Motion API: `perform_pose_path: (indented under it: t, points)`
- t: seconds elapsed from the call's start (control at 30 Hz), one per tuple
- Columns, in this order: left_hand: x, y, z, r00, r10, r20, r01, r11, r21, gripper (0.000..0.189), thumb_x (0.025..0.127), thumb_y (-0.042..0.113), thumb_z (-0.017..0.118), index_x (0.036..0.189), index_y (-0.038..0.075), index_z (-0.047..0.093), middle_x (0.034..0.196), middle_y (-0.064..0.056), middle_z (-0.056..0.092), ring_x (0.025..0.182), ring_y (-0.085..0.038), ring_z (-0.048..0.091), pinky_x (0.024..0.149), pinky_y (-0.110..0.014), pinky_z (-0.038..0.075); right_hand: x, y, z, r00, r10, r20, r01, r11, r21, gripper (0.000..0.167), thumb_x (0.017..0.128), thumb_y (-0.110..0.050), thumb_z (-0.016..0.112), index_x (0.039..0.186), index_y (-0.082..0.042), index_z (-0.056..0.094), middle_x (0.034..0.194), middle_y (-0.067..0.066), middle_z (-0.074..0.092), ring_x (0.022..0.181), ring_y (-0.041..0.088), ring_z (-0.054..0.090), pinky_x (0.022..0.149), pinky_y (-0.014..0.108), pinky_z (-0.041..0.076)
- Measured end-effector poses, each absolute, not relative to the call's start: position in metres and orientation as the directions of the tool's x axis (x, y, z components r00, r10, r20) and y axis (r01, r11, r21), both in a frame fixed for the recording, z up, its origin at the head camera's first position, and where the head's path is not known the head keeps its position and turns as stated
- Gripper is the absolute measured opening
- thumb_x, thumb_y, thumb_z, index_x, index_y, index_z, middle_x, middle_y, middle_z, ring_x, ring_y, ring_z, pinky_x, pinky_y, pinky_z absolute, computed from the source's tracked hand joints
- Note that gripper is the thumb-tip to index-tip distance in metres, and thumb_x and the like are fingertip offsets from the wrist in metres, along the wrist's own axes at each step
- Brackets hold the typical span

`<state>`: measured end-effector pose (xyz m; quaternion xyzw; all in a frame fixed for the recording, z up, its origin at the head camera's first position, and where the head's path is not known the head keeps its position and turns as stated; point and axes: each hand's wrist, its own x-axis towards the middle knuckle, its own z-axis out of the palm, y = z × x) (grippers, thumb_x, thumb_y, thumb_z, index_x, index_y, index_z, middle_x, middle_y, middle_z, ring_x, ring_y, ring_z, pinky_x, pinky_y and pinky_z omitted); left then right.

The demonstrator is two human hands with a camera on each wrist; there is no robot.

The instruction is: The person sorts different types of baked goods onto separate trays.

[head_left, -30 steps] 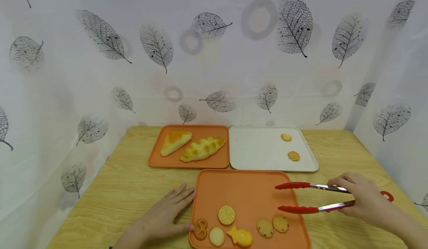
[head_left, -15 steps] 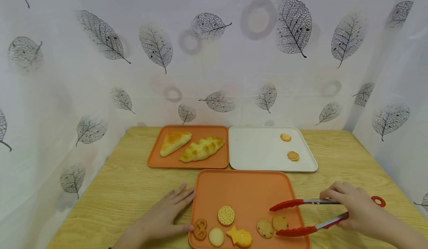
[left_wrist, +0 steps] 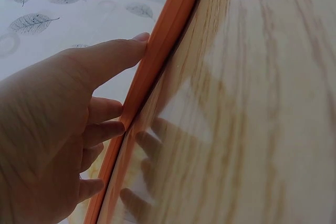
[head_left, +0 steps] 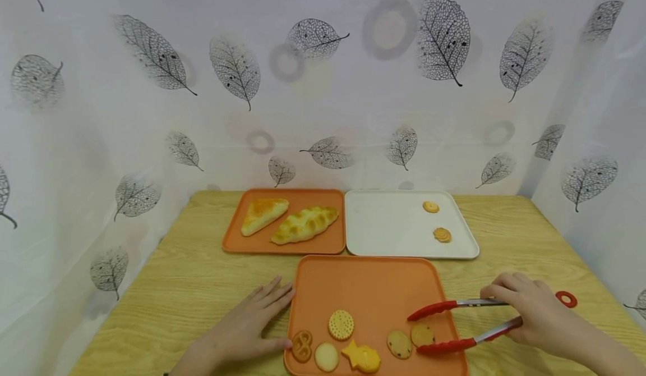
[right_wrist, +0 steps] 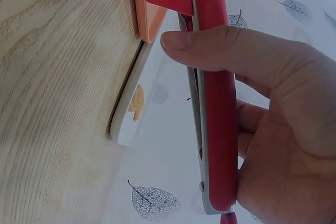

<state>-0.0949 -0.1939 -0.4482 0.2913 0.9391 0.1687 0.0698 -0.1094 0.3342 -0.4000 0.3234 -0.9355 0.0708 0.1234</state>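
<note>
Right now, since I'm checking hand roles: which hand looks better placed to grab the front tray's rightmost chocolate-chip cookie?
Right, probably. The right hand holds the red tongs, which straddle that chocolate-chip cookie in the head view. The left hand touches the front orange tray, farther away.

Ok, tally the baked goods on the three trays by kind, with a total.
Golden triangular bread: 1
Golden-yellow braided bread: 1
Small golden-brown cookies: 2
Brown pretzel-shaped cookie: 1
Pale plain round cookie: 1
Yellow dotted round cookie: 1
Yellow-orange fish-shaped cookie: 1
Tan speckled round cookies: 2
Total: 10
</note>
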Motion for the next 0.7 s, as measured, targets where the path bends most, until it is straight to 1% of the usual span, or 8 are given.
perform_pose_path:
  t: [0.13, 0.23, 0.33, 0.47, 0.7]
  points:
    - [-0.095, -0.194, -0.448, -0.820, 0.571, -0.037, 0.521, 0.771, 0.365, 0.086, 0.088, 0.071, 0.048, 0.155, 0.021, 0.029, 0.161, 0.001, 0.030, 0.152, -0.026, 0.017, 0.118, -0.056, 0.025, -0.112, 0.334, -0.400, -0.757, -0.585, 0.290, -0.620, 0.784, -0.038, 0.069, 0.040, -0.011, 0.092, 0.097, -0.036, 0.063, 0.093, -0.021, 0.052, 0.084, 0.002, 0.046, 0.066, 0.027, 0.028]
    - [-0.095, -0.194, -0.449, -0.821, 0.570, -0.037, 0.520, 0.773, 0.363, 0.086, 0.088, 0.071, 0.049, 0.155, 0.021, 0.028, 0.161, 0.001, 0.030, 0.152, -0.026, 0.017, 0.118, -0.056, 0.025, -0.114, 0.334, -0.400, -0.744, -0.588, 0.317, -0.626, 0.780, -0.022, 0.068, 0.038, -0.011, 0.092, 0.095, -0.036, 0.064, 0.092, -0.020, 0.052, 0.083, 0.002, 0.046, 0.065, 0.026, 0.028]
    - [-0.096, -0.194, -0.449, -0.823, 0.567, -0.035, 0.519, 0.776, 0.357, 0.086, 0.088, 0.072, 0.048, 0.155, 0.022, 0.028, 0.161, 0.001, 0.030, 0.152, -0.026, 0.017, 0.118, -0.056, 0.026, -0.117, 0.333, -0.399, -0.735, -0.589, 0.336, -0.628, 0.778, -0.009, 0.067, 0.038, -0.014, 0.093, 0.095, -0.034, 0.065, 0.092, -0.019, 0.053, 0.083, 0.002, 0.047, 0.065, 0.026, 0.029]
    - [-0.096, -0.194, -0.449, -0.825, 0.564, -0.038, 0.516, 0.780, 0.354, 0.086, 0.088, 0.072, 0.048, 0.155, 0.023, 0.028, 0.161, 0.002, 0.030, 0.152, -0.026, 0.017, 0.117, -0.056, 0.028, -0.120, 0.331, -0.397, -0.740, -0.580, 0.339, -0.619, 0.785, -0.009, 0.066, 0.039, -0.018, 0.095, 0.097, -0.032, 0.066, 0.093, -0.018, 0.054, 0.083, 0.002, 0.050, 0.066, 0.026, 0.029]
    - [-0.096, -0.194, -0.449, -0.824, 0.564, -0.051, 0.513, 0.781, 0.356, 0.085, 0.088, 0.072, 0.047, 0.155, 0.023, 0.028, 0.161, 0.001, 0.029, 0.152, -0.026, 0.017, 0.117, -0.056, 0.027, -0.128, 0.327, -0.391, -0.729, -0.568, 0.382, -0.613, 0.790, 0.004, 0.066, 0.039, -0.013, 0.093, 0.097, -0.029, 0.067, 0.093, -0.016, 0.056, 0.084, 0.009, 0.052, 0.067, 0.028, 0.031]
